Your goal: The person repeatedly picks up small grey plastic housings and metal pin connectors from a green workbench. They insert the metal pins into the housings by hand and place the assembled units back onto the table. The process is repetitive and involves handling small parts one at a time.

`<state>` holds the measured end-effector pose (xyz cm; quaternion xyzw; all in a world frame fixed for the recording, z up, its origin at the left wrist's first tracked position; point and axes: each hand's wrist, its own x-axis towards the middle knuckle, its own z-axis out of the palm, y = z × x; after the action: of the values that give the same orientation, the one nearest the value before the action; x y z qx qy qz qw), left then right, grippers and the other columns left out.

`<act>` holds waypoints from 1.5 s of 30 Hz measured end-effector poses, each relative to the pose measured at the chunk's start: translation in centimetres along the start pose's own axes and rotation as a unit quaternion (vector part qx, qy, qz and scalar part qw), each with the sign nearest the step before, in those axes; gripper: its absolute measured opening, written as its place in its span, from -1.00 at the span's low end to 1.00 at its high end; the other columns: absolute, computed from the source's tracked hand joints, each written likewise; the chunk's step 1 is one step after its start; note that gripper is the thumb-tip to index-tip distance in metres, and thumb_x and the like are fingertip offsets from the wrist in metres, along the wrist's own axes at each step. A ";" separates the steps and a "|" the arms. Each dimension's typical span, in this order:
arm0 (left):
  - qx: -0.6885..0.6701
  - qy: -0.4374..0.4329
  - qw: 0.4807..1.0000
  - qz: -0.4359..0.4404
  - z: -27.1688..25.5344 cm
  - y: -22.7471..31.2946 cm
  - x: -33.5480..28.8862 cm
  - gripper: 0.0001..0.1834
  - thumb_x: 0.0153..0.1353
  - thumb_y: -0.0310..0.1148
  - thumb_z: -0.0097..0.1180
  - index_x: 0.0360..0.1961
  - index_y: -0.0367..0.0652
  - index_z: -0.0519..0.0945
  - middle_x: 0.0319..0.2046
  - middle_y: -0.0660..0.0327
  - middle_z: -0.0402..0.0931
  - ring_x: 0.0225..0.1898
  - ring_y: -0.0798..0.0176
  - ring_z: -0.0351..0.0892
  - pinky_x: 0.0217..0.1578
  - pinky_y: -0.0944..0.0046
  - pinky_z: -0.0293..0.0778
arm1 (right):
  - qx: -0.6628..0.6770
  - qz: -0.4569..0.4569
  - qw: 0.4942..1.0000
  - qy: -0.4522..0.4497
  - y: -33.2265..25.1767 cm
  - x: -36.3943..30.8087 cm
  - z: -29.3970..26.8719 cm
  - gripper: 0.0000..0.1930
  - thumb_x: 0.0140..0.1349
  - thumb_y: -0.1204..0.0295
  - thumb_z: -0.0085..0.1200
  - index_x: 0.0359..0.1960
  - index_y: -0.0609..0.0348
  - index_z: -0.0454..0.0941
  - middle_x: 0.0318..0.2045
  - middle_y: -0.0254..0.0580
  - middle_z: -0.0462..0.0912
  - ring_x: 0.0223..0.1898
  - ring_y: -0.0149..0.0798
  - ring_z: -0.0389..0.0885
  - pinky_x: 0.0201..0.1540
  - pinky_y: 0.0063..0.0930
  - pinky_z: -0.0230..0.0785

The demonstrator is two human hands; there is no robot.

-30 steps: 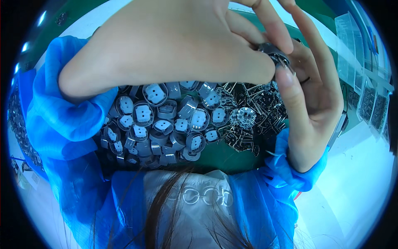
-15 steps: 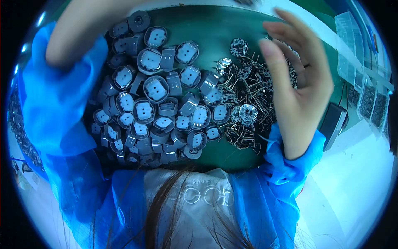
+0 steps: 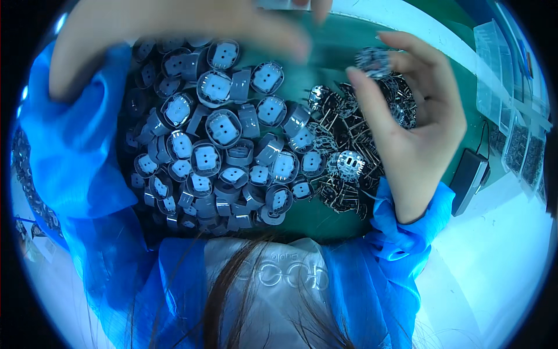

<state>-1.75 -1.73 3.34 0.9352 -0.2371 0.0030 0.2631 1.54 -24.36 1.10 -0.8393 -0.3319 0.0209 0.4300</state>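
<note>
My right hand (image 3: 418,99) pinches a round metal pin plate (image 3: 372,63) between thumb and fingers, above a heap of similar plates with thin pins (image 3: 350,166). Blurred by motion, my left hand (image 3: 244,29) reaches across the top of the picture. Its thumb and fingers are apart with nothing seen between them, and the upper part of the hand is cut off. Below it lies a pile of grey rounded plastic housings (image 3: 223,129); many show a white inside face with small holes.
The housings and metal plates lie side by side on a green work surface (image 3: 337,224). On the right are a dark box with a cable (image 3: 471,181) and clear plastic trays (image 3: 523,139) holding small dark parts. More small parts (image 3: 32,186) lie at the far left.
My left hand has swung right and down into view over the far side of the pile. My right hand has taken up a round metal pin plate.
</note>
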 end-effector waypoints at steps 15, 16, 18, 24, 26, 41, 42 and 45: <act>-0.162 -0.143 0.966 -0.143 0.1 2.4 0.9 -0.74 0.23 -0.35 0.21 -0.15 -0.30 0.53 -0.35 0.08 0.39 -0.24 0.01 0.44 -0.13 0.11 0.44 | 0.094 0.086 0.992 -0.016 -1.8 -0.4 -0.7 -0.73 0.27 0.62 0.17 0.02 0.34 0.61 -0.27 -0.26 0.65 -0.27 -0.48 0.60 -0.13 -0.62 0.45; -0.185 -0.152 0.955 -0.173 -0.4 2.9 1.1 -0.75 0.24 -0.35 0.20 -0.16 -0.29 0.52 -0.35 0.08 0.38 -0.26 0.01 0.43 -0.15 0.10 0.43 | 0.081 0.073 0.994 -0.012 -1.5 -0.4 -0.8 -0.73 0.29 0.62 0.15 0.03 0.35 0.60 -0.27 -0.27 0.65 -0.26 -0.48 0.60 -0.13 -0.62 0.44; -0.220 -0.191 0.915 -0.279 -2.6 4.1 2.1 -0.75 0.23 -0.35 0.22 -0.18 -0.29 0.51 -0.31 0.07 0.37 -0.25 0.01 0.42 -0.16 0.10 0.43 | 0.082 0.017 0.996 -0.028 -1.0 0.0 -0.5 -0.72 0.31 0.61 0.13 0.05 0.35 0.60 -0.28 -0.27 0.64 -0.26 -0.49 0.58 -0.15 -0.63 0.43; -0.122 -0.059 0.991 -0.010 2.1 -0.1 -0.3 -0.71 0.12 -0.38 0.33 -0.25 -0.30 0.49 -0.30 0.05 0.43 -0.24 0.10 0.52 -0.21 0.20 0.55 | -0.001 -0.038 0.998 -0.050 -0.2 -0.1 -0.5 -0.66 0.26 0.64 0.16 0.09 0.28 0.60 -0.27 -0.28 0.60 -0.30 -0.49 0.54 -0.18 -0.65 0.41; -0.172 -0.042 0.984 -0.025 0.7 0.8 0.1 -0.72 0.09 -0.44 0.33 -0.28 -0.31 0.48 -0.34 0.04 0.48 -0.30 0.15 0.58 -0.25 0.23 0.61 | -0.040 -0.059 0.996 -0.046 -0.2 0.0 -0.7 -0.62 0.23 0.65 0.19 0.11 0.24 0.60 -0.28 -0.28 0.59 -0.31 -0.48 0.53 -0.17 -0.64 0.41; -0.403 0.002 0.912 -0.073 1.5 2.6 -0.1 -0.80 0.14 -0.55 0.29 -0.27 -0.34 0.51 -0.33 0.05 0.56 -0.30 0.27 0.66 -0.17 0.27 0.70 | -0.073 -0.141 0.986 0.050 -1.1 -0.2 -0.8 -0.78 0.00 0.77 0.30 -0.27 0.35 0.69 -0.31 -0.14 0.72 -0.29 -0.34 0.69 -0.17 -0.54 0.54; -0.427 0.002 0.901 -0.073 1.6 2.6 -0.1 -0.81 0.14 -0.55 0.29 -0.26 -0.35 0.52 -0.32 0.05 0.57 -0.29 0.28 0.66 -0.17 0.28 0.70 | -0.080 -0.155 0.983 0.063 -1.0 -0.4 -0.7 -0.78 -0.01 0.78 0.31 -0.29 0.35 0.69 -0.32 -0.14 0.72 -0.30 -0.32 0.70 -0.19 -0.54 0.54; -0.530 -0.009 0.847 -0.042 3.0 0.7 -0.2 -0.80 0.13 -0.58 0.29 -0.23 -0.37 0.56 -0.30 0.04 0.60 -0.28 0.31 0.66 -0.17 0.30 0.68 | -0.127 -0.208 0.966 0.091 -0.5 -0.5 -0.2 -0.77 -0.06 0.78 0.33 -0.32 0.33 0.70 -0.36 -0.10 0.71 -0.34 -0.26 0.69 -0.25 -0.52 0.54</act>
<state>-2.61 -3.61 1.06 0.6629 -0.1656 -0.1427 0.7161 0.90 -24.62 1.47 -0.7980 -0.4583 -0.1875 0.3435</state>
